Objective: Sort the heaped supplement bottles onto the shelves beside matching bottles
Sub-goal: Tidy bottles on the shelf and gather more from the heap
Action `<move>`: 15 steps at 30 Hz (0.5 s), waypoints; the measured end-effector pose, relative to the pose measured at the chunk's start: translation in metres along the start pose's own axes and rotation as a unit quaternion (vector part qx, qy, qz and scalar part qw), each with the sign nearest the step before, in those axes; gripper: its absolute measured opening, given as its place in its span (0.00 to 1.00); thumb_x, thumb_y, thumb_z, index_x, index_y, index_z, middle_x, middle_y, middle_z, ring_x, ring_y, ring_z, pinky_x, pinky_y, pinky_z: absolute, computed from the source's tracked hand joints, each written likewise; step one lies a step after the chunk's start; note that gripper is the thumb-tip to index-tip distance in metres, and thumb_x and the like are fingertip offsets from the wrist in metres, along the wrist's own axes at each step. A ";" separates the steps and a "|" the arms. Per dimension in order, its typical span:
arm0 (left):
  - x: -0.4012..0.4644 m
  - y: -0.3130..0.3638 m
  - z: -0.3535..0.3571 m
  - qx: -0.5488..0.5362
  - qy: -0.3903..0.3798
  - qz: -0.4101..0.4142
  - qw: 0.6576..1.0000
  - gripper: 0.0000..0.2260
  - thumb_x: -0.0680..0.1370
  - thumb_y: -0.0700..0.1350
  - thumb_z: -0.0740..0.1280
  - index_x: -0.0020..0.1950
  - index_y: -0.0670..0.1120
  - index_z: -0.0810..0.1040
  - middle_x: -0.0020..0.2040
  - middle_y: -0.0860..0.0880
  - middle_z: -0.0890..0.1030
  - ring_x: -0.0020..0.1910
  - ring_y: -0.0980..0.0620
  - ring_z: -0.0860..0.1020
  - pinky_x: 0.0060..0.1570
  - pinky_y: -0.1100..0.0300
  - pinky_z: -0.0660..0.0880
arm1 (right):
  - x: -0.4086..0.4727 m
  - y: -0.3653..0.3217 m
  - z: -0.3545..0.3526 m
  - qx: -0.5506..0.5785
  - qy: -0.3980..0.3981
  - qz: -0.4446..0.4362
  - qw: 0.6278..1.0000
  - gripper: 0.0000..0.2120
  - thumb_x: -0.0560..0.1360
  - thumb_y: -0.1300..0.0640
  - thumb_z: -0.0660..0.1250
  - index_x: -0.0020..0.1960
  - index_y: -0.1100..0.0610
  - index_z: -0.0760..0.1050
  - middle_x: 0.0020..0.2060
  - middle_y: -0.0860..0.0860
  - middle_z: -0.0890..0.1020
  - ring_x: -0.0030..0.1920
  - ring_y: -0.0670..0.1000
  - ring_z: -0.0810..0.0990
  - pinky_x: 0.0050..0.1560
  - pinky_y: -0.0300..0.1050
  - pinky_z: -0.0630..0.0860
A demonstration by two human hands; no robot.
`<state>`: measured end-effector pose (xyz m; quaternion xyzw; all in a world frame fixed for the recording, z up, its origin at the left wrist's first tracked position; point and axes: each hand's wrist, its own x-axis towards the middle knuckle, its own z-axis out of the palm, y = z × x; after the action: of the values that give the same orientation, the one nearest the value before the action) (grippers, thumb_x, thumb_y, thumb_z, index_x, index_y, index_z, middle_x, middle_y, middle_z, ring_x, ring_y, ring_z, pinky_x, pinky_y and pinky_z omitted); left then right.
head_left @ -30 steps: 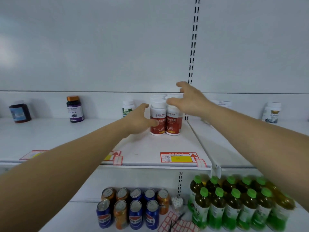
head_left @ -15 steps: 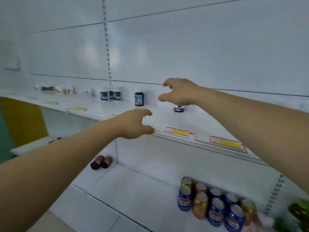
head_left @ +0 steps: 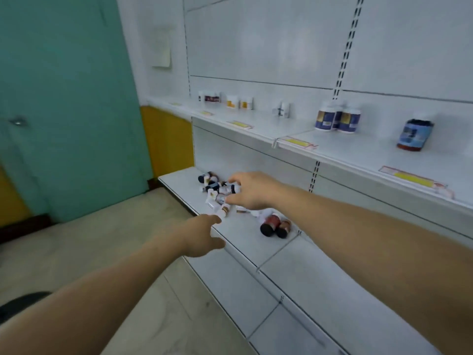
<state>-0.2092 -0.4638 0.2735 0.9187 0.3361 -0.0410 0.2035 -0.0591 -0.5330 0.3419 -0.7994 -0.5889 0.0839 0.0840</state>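
A heap of small supplement bottles (head_left: 214, 188) lies on the low bottom shelf (head_left: 245, 237) near its left end. My right hand (head_left: 249, 192) hovers over the heap with fingers spread, holding nothing I can see. My left hand (head_left: 202, 235) reaches toward the shelf's front edge, fingers apart and empty. Two dark red bottles (head_left: 274, 224) lie on their sides just right of the heap. On the upper shelf (head_left: 340, 147) stand white bottles with blue-and-gold labels (head_left: 337, 119) and a dark bottle with a blue label (head_left: 414, 135).
Further left on the upper shelf stand small white jars (head_left: 239, 102) and a dark-labelled bottle group (head_left: 210, 97). Yellow price tags (head_left: 412, 178) line the shelf edge. A teal door (head_left: 64, 103) and beige floor (head_left: 97, 252) lie to the left.
The view has swung left and down from the upper shelf with red-labelled bottles to the bottom shelf. Both hands let go of those bottles and now reach toward the heap.
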 end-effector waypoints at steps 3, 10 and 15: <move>0.051 -0.039 0.008 0.013 -0.017 -0.012 1.000 0.30 0.76 0.57 0.66 0.75 0.50 0.60 0.74 0.49 0.63 0.70 0.49 0.65 0.68 0.56 0.65 | 0.062 0.022 0.031 -0.013 -0.032 0.030 0.999 0.27 0.75 0.41 0.63 0.70 0.52 0.67 0.66 0.55 0.73 0.62 0.56 0.73 0.55 0.45 0.70; 0.194 -0.117 0.008 0.035 -0.080 -0.030 0.996 0.30 0.77 0.57 0.63 0.76 0.51 0.58 0.76 0.49 0.59 0.73 0.48 0.62 0.70 0.54 0.62 | 0.212 0.081 0.088 0.061 -0.043 0.101 0.992 0.25 0.76 0.45 0.63 0.71 0.50 0.67 0.69 0.53 0.72 0.63 0.57 0.73 0.52 0.41 0.66; 0.281 -0.168 -0.001 0.013 -0.126 -0.029 0.991 0.30 0.78 0.56 0.63 0.76 0.50 0.58 0.75 0.47 0.61 0.72 0.46 0.63 0.69 0.54 0.63 | 0.293 0.101 0.132 0.086 -0.074 0.175 0.978 0.22 0.73 0.45 0.64 0.64 0.52 0.72 0.64 0.57 0.75 0.60 0.58 0.74 0.52 0.44 0.70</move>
<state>-0.0993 -0.1791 0.1564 0.8987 0.3335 -0.1670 0.2308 0.0893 -0.2778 0.1802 -0.8713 -0.4354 0.2066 0.0929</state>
